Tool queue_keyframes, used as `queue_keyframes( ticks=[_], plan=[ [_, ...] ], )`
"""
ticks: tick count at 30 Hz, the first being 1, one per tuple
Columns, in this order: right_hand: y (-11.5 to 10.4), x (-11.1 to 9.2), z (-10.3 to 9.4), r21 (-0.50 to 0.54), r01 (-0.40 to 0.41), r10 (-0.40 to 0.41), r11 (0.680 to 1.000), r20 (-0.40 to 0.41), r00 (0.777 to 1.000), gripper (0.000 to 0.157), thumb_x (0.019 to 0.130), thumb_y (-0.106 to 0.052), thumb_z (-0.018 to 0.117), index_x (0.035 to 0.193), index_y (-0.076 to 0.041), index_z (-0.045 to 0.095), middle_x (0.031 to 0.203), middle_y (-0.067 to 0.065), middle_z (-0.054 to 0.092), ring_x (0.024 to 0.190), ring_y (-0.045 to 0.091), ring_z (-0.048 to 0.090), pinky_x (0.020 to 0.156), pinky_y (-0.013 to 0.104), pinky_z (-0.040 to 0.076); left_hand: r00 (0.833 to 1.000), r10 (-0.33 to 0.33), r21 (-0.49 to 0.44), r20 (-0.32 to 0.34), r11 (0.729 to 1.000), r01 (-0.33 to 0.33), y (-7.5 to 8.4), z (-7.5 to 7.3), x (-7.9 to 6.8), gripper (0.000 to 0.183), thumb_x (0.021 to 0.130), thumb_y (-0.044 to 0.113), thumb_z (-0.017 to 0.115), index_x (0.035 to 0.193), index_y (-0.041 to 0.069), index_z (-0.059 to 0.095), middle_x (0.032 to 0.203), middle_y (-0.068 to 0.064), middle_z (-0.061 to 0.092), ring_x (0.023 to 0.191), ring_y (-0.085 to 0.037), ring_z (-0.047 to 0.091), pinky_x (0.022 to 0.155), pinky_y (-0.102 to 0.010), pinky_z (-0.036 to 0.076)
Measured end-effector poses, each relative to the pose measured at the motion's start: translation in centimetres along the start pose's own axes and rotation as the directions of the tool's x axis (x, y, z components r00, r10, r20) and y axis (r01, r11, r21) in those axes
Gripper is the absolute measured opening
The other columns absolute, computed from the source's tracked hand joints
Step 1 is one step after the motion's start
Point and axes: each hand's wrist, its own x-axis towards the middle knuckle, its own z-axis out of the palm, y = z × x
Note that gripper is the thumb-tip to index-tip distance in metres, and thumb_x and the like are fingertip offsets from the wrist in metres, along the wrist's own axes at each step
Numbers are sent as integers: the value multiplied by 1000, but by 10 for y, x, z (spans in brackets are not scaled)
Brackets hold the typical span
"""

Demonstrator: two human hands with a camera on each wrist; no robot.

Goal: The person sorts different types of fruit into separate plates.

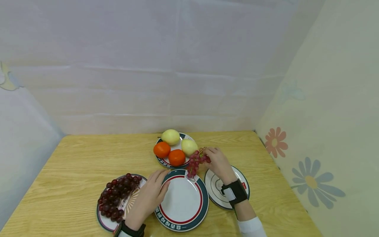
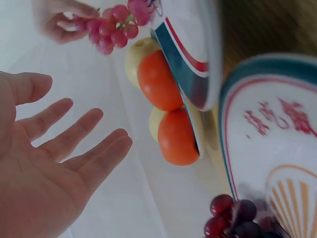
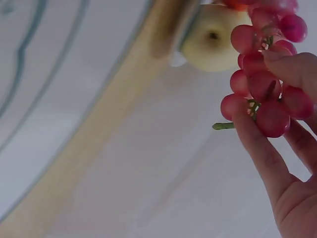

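Note:
My right hand (image 1: pixel 218 164) pinches a bunch of pink-red grapes (image 1: pixel 193 163) near its green stem, as the right wrist view shows close up. The bunch hangs over the far right rim of the middle plate (image 1: pixel 182 200), which has a dark green border and a red ring. My left hand (image 1: pixel 151 194) is held with fingers spread and nothing in them, between that plate and the left plate (image 1: pixel 102 221). A bunch of dark red grapes (image 1: pixel 113 197) lies on the left plate. In the left wrist view the left palm (image 2: pixel 44 188) faces the camera.
Behind the middle plate, a fruit plate (image 1: pixel 163 162) bears two orange-red round fruits (image 1: pixel 176 157) and two pale yellow ones (image 1: pixel 170 137). A white plate with thin rings (image 1: pixel 213 187) stands under my right forearm. The wooden table (image 1: pixel 74 164) meets a pale sheet wall (image 1: pixel 148 82) behind.

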Motion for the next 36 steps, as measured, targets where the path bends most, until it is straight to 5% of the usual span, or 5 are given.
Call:
queue_keyframes(
  ticks=[11, 17, 23, 29, 36],
  plan=[
    [-72, -12, -21, 126, 268, -259, 955, -79, 963, 35, 65, -14, 84, 95, -13, 66, 101, 0, 66, 91, 14, 52, 76, 27, 53, 997, 14, -32, -72, 999, -16, 23, 9, 13, 91, 73, 46, 74, 143, 13, 28, 132, -16, 48, 110, -29, 55, 78, -44, 54],
    [-90, -19, -12, 223, 319, -301, 921, -111, 947, 32, 66, -10, 82, 94, -13, 66, 98, -2, 65, 94, 12, 52, 77, 25, 51, 987, -10, 13, -161, 1000, 12, 22, 17, 9, 80, 70, 31, 81, 135, 8, 40, 110, -12, 58, 67, -14, 56, 52, -24, 47],
    [-93, -21, -5, 232, 347, -332, 909, -104, 938, 36, 67, -16, 82, 99, -14, 65, 106, -1, 63, 97, 10, 55, 80, 24, 53, 990, -43, 29, -131, 998, 48, 16, 12, 2, 68, 69, 24, 81, 123, 1, 48, 103, -11, 59, 67, -13, 56, 53, -25, 47],
    [-86, -28, -5, 250, 255, -262, 934, -7, 965, 43, 74, -29, 78, 113, -16, 63, 119, -2, 59, 104, 9, 57, 85, 27, 53, 985, -159, 98, -69, 981, 165, -1, -4, -10, 66, 70, 23, 80, 124, -1, 49, 107, -19, 59, 84, -29, 62, 62, -42, 54],
    [-62, -42, 2, 202, 84, -97, 976, 57, 994, 34, 80, -27, 73, 112, -20, 63, 113, -6, 60, 99, 5, 58, 80, 26, 53, 943, -331, 227, -25, 917, 328, -29, -22, -30, 70, 70, 24, 80, 126, -3, 47, 111, -25, 55, 84, -38, 60, 50, -47, 50]
  ],
)
